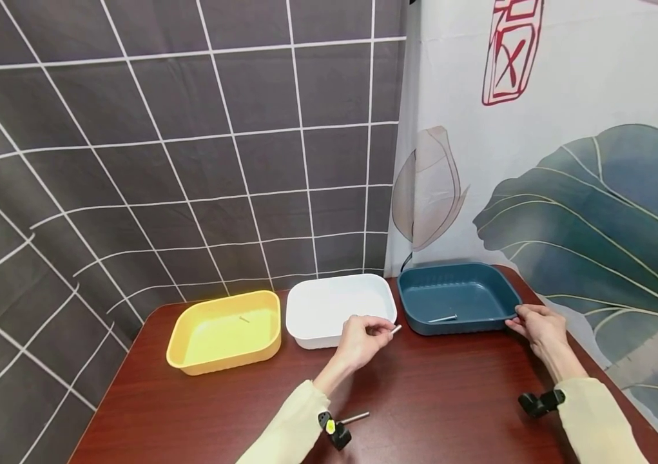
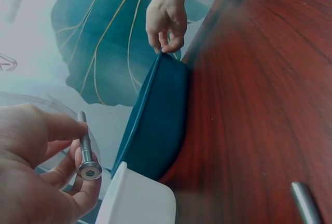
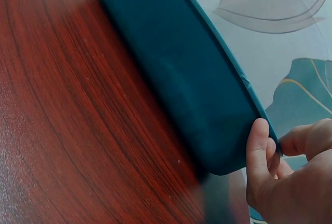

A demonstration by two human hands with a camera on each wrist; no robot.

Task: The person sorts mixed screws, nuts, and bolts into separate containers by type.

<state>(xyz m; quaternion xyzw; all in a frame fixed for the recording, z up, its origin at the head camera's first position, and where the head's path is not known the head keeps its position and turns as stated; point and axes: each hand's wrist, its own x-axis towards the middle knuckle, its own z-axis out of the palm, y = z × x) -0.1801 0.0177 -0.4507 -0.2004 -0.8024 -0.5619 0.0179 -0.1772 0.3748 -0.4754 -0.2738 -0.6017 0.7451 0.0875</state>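
My left hand (image 1: 361, 341) pinches a silver bolt (image 2: 86, 149) between thumb and fingers, in front of the white tray (image 1: 305, 335). In the left wrist view the bolt's round head with a hex socket faces the camera. My right hand (image 1: 542, 328) grips the rim of the dark blue tray (image 1: 450, 327) at its front right corner, thumb on the outer wall in the right wrist view. Another bolt (image 1: 443, 319) lies inside the blue tray. On the table in front, a metal rod-shaped piece (image 1: 356, 417) lies partly behind the left wrist camera.
A yellow tray (image 1: 224, 364) stands at the left with a small screw (image 1: 244, 319) in it. The three trays form a row along the back of the reddish-brown table (image 1: 421, 399). Grey gridded and white patterned cloths (image 1: 445, 77) hang behind them.
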